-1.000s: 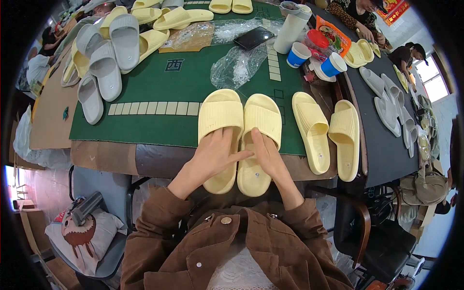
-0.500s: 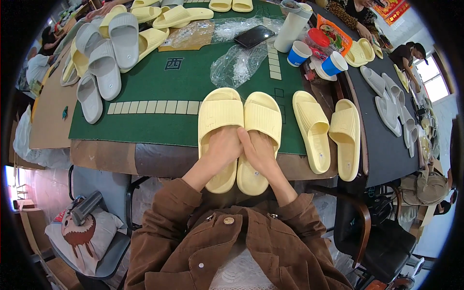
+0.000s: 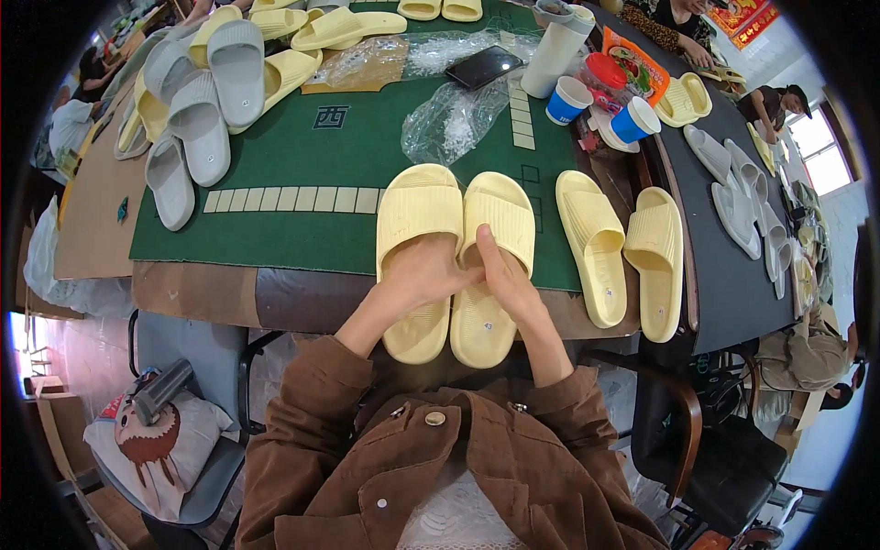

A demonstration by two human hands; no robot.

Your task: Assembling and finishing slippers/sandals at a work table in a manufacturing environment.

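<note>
A pair of pale yellow slide slippers sits side by side in front of me, toes away and heels past the table edge. My left hand (image 3: pixel 423 273) reaches under the strap of the left slipper (image 3: pixel 420 203). Its fingers are hidden inside, and its thumb points right across the gap. At the right slipper (image 3: pixel 500 213), my right hand (image 3: pixel 510 282) has its thumb lying on the strap, while its other fingers are mostly hidden below the strap's edge. A second yellow pair, a left slipper (image 3: pixel 591 247) and a right slipper (image 3: pixel 654 264), lies just to the right.
Grey slippers (image 3: pixel 203 128) and yellow ones pile up at far left on the green mat (image 3: pixel 302 243). Clear plastic (image 3: pixel 446 128), a black phone (image 3: pixel 483 67), a white bottle (image 3: pixel 557 50) and paper cups (image 3: pixel 568 101) stand farther back. Chairs (image 3: pixel 715 449) flank me; people work at right.
My right hand has drawn partly back from under the right strap, its thumb now up on the strap. The left thumb has swung out rightward, and the hands have parted slightly. The slippers barely moved.
</note>
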